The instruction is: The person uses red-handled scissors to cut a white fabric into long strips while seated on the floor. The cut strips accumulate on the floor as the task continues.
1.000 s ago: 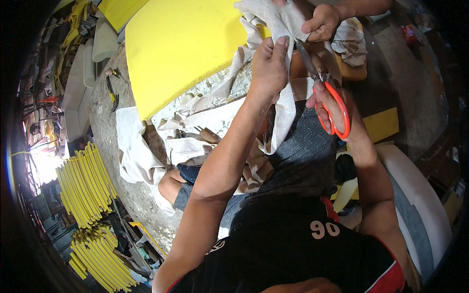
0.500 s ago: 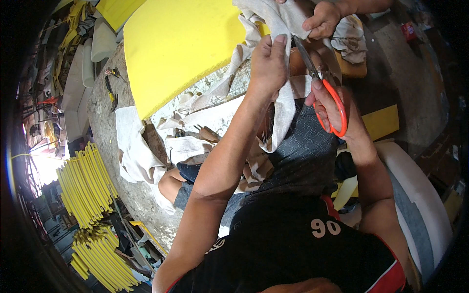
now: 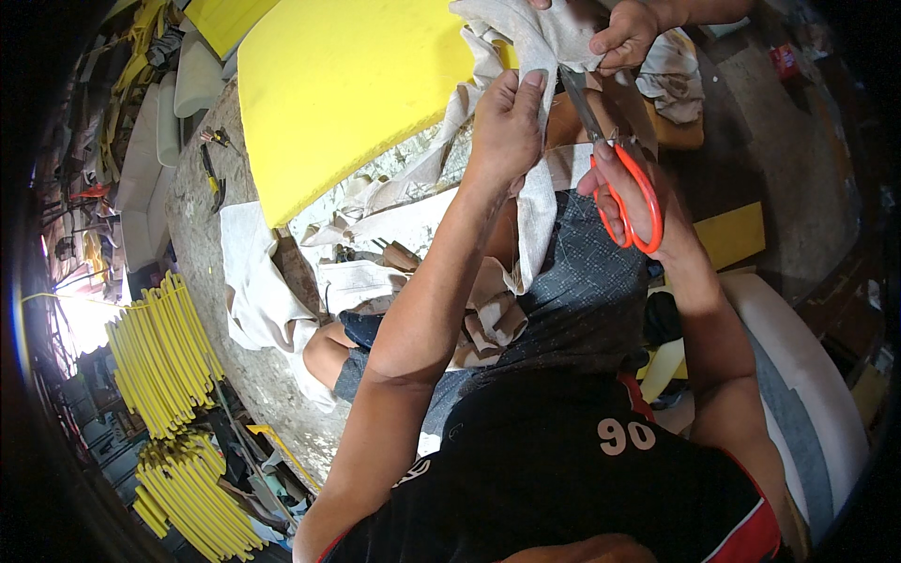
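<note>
Beside the bright yellow foam slab (image 3: 357, 84), the left hand (image 3: 508, 122) pinches off-white woven cloth (image 3: 537, 36); the right hand (image 3: 625, 188) grips red-handled metal scissors (image 3: 584, 107), tips meeting the cloth, while another person's hand (image 3: 627, 36) clutches its corner.

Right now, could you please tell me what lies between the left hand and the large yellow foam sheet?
In the head view, a loose, crumpled beige fabric strip runs between the left hand and the yellow foam sheet.
</note>
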Available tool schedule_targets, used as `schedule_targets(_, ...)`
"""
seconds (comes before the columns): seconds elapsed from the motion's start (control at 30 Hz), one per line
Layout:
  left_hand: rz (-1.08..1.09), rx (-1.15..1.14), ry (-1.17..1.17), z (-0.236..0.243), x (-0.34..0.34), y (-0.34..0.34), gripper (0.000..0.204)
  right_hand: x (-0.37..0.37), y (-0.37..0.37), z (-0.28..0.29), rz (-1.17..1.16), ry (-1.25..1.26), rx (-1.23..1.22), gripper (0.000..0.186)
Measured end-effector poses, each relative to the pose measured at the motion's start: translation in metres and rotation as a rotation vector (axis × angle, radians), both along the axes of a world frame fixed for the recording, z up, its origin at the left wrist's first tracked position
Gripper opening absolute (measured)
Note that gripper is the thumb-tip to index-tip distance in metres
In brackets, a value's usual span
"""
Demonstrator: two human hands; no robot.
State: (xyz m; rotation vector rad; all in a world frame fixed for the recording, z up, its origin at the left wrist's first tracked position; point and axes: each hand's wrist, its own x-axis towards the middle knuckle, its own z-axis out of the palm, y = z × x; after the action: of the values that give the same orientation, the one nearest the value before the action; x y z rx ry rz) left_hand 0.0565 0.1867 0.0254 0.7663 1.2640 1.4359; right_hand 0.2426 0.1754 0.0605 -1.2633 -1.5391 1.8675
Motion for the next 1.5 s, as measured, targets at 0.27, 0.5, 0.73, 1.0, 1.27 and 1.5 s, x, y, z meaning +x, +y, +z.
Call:
schedule_targets(0.27,0.009,0.013,0.029,-0.005,0.001,0.002,0.026,-0.003,0.003,-0.003,-0.022,-0.027,0.004,0.058)
schedule_targets(0.5,0.03,-0.013,0.026,-0.002,-0.003,-0.003,0.025,-0.005,-0.001,0.001,-0.043,0.001,0.021,0.057)
schedule_targets(0.73,-0.027,-0.024,0.078,-0.007,-0.013,-0.009,0.025,-0.002,0.0,-0.003,-0.015,-0.051,-0.008,0.061)
schedule_targets(1.0,-0.046,-0.076,0.129,0.007,-0.012,-0.012,0.026,-0.005,0.008,-0.005,0.018,-0.04,0.001,0.064)
schedule_targets(1.27,-0.031,-0.059,0.055,0.007,-0.009,-0.012,0.026,-0.011,0.009,-0.003,-0.042,-0.068,-0.015,0.063)
schedule_targets(1.5,-0.03,-0.056,0.032,0.005,-0.011,-0.012,0.026,-0.01,0.008,-0.006,-0.04,-0.026,0.002,0.06)
